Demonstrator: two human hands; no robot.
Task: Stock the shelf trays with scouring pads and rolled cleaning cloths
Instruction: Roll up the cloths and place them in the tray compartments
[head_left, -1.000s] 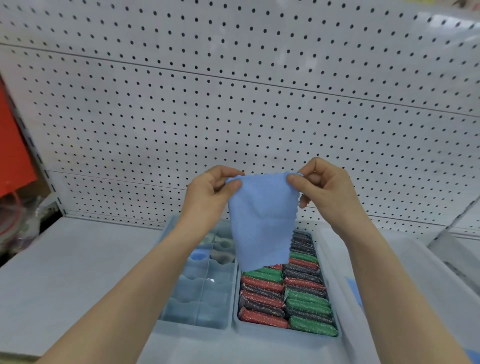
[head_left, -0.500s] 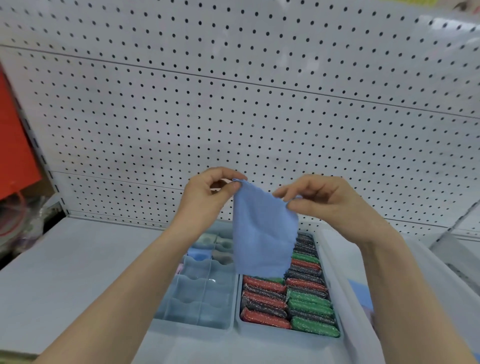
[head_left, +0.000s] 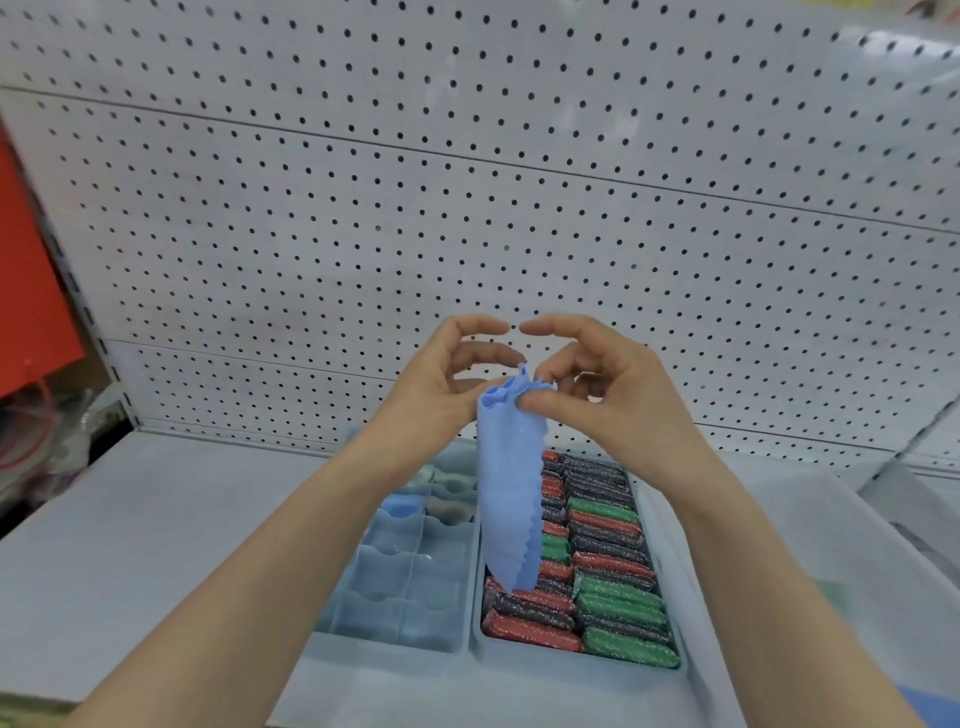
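A light blue cleaning cloth (head_left: 511, 499) hangs folded lengthwise above the trays. My left hand (head_left: 436, 384) and my right hand (head_left: 597, 395) both pinch its bunched top edge, fingertips almost touching. Below it, the right tray (head_left: 576, 660) is packed with rows of red, green and dark scouring pads (head_left: 602, 551). The left tray (head_left: 400, 644) has divided compartments; a few rolled cloths (head_left: 441, 493) sit in its far cells, the near cells hold nothing.
A white pegboard wall (head_left: 519, 182) rises behind the grey shelf (head_left: 156, 519). A translucent plastic bin (head_left: 810, 545) stands right of the trays. An orange panel (head_left: 31, 291) and bagged clutter lie at far left.
My hands have come together, bringing the cloth's two top corners into one bunch. The cloth went from spread flat to a narrow folded strip.
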